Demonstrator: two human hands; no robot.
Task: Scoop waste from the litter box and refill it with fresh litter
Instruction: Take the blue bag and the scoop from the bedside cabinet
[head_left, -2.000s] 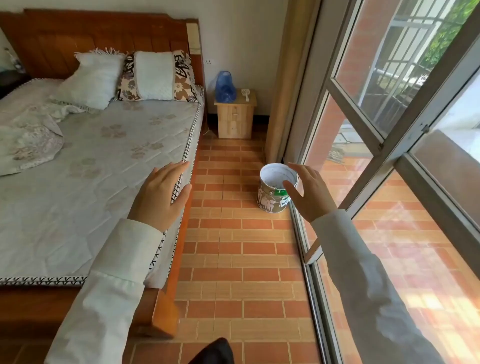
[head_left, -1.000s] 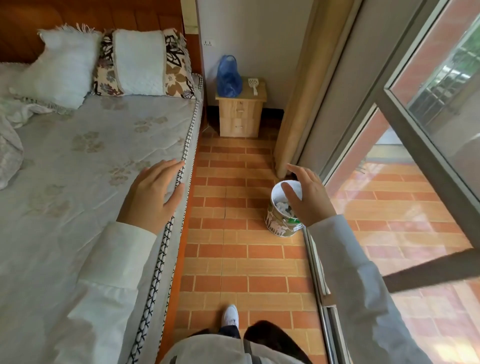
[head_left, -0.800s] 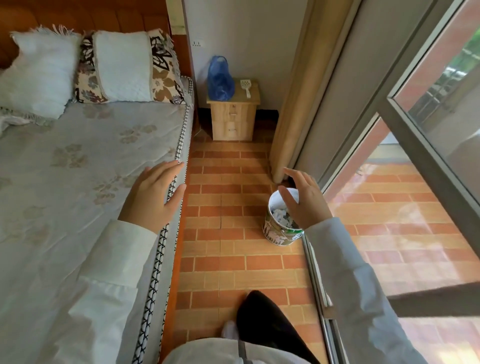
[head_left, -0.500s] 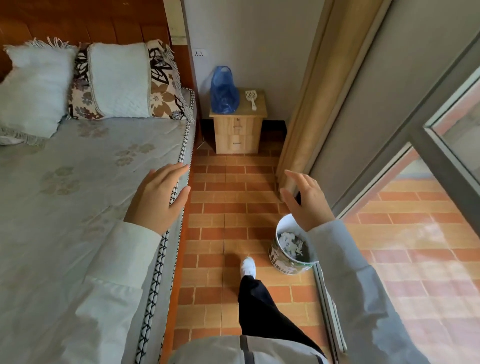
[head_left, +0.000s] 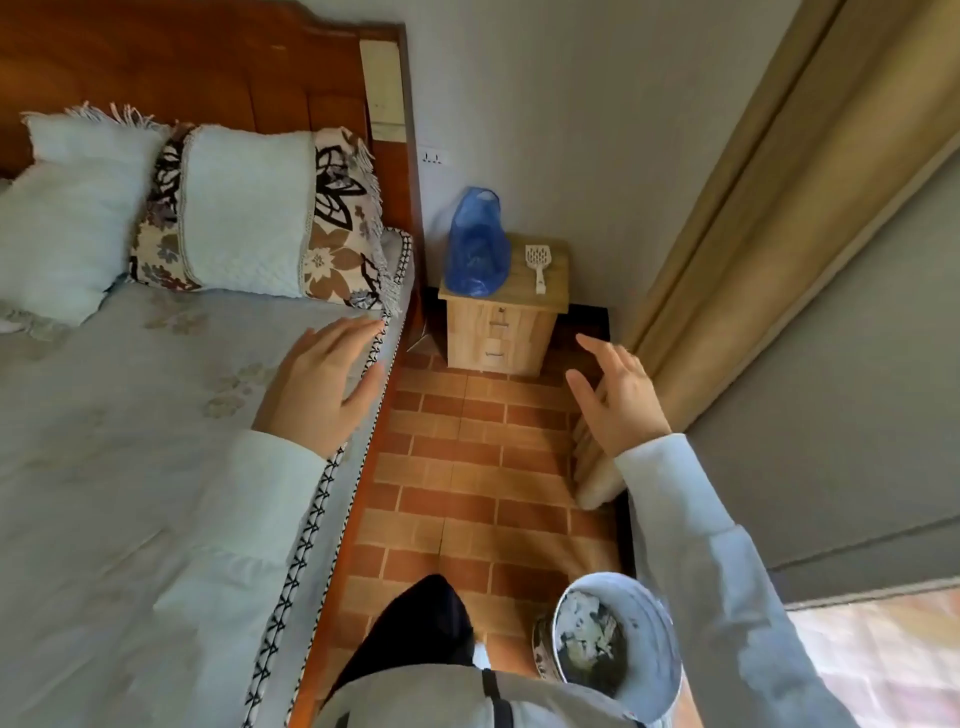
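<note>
**Litter box not in view; scoop and bag wait on the far cabinet**

The litter box itself I cannot find anywhere in this view, so I cannot say where it is or how it looks. What I do see is the white scoop (head_left: 538, 262) lying on top of the small wooden cabinet (head_left: 501, 332) at the far end of the tiled floor (head_left: 467, 483), just beside a blue plastic bag (head_left: 477, 245). I judge that the bag may hold fresh litter or serve for the waste, but its contents are hidden.

My left hand (head_left: 324, 387) is held out over the right edge of the bed (head_left: 130, 415), fingers straight and relaxed, holding nothing. My right hand (head_left: 618, 397) is raised near the curtain (head_left: 737, 249), fingers spread loosely, also with nothing in it.

Near me on the right, a round bin (head_left: 623, 639) stands on the floor with some scraps inside.

As I judge it, the task is at its very beginning: no scooping is done, no refill is done. The scoop must be taken first, then the box found.
</note>
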